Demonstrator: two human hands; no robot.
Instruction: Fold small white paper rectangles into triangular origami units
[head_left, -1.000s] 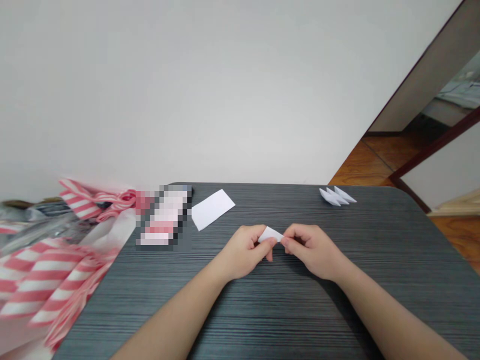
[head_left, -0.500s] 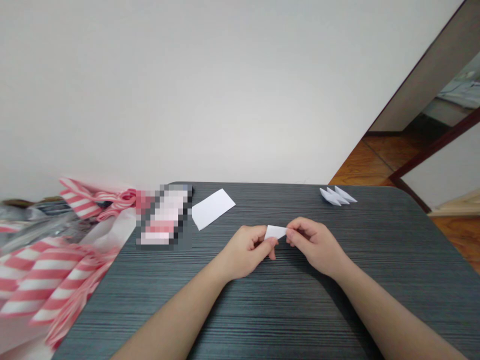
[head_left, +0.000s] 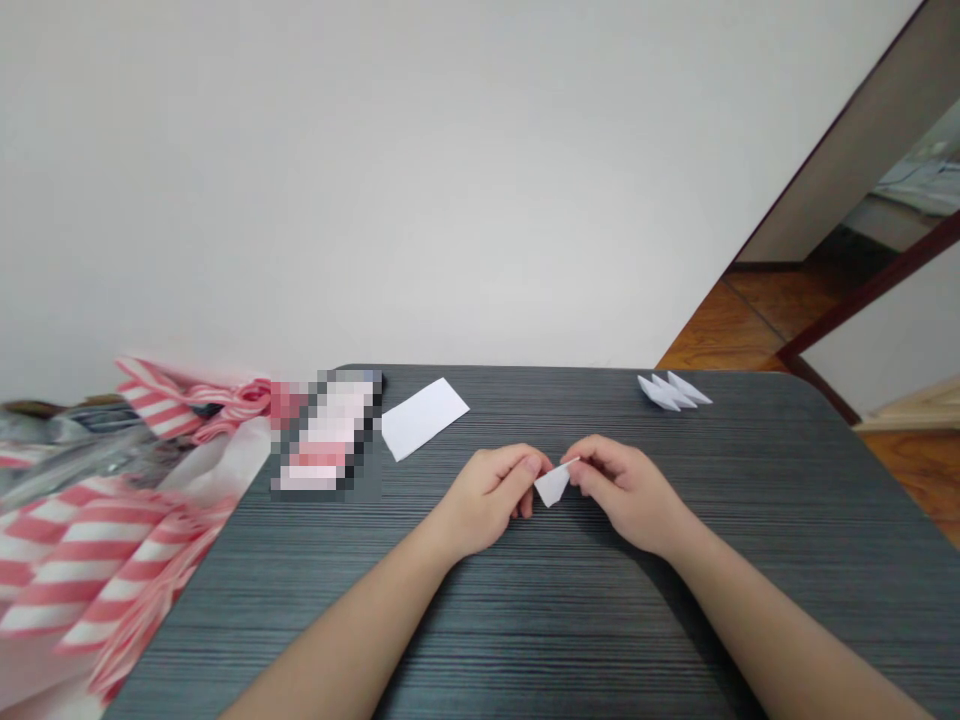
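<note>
White, small folded paper piece (head_left: 553, 486), centre of the dark table (head_left: 480, 620): your left hand (head_left: 480, 505) and right hand (head_left: 634, 500) pinch its ends. Likely mid-fold (layers unclear); next move calls for steady fingertips.

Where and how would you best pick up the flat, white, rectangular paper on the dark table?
I'd pinch the white rectangular paper by its right-hand end, coming from the right: that end is free, while the other meets the pixelated object. It lies flat on the dark striped table, so a fingertip may need to lift a corner first.
</note>
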